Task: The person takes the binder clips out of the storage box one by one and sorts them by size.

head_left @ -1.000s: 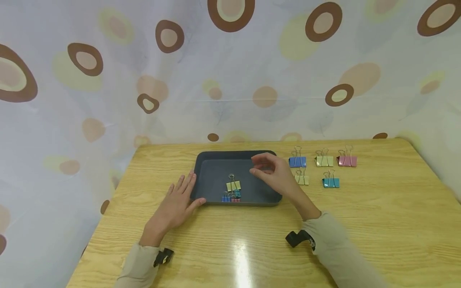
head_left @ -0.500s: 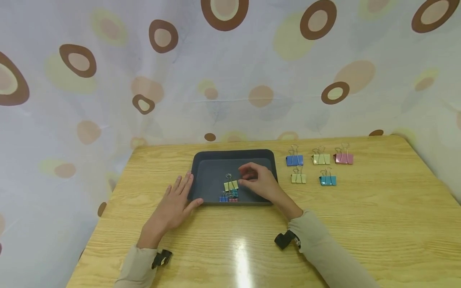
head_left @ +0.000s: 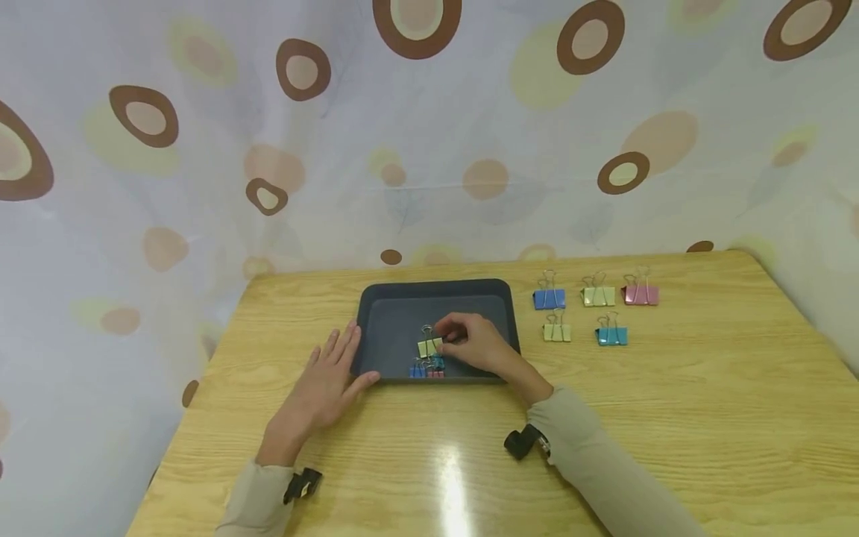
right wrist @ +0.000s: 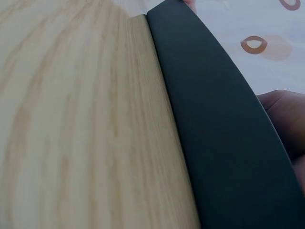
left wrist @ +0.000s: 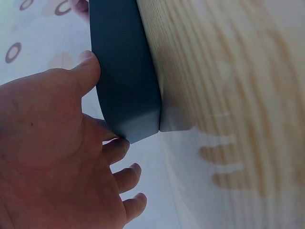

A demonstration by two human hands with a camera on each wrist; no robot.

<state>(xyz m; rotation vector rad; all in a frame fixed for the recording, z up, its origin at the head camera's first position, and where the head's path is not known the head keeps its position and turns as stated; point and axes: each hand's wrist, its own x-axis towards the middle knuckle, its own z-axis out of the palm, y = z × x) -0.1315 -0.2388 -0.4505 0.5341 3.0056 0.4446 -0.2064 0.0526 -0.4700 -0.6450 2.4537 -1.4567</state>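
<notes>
A yellow binder clip lies in the dark tray, its wire handle pointing up and away. My right hand is over the tray with bent fingers. Its thumb and index fingertips are at the clip's right end, a gap showing between them; whether they touch it is hard to see. Just in front are small binder clips: blue, teal and red. My left hand lies with outspread fingers at the tray's left front corner, the thumb against its wall.
Right of the tray, larger binder clips stand on the wooden table: blue, pale yellow and pink behind, with yellow and teal in front. A patterned curtain hangs behind the table.
My right hand has moved left and down from above the tray's right side to the yellow binder clip. My left hand stays at the tray's corner. The view has shifted slightly.
</notes>
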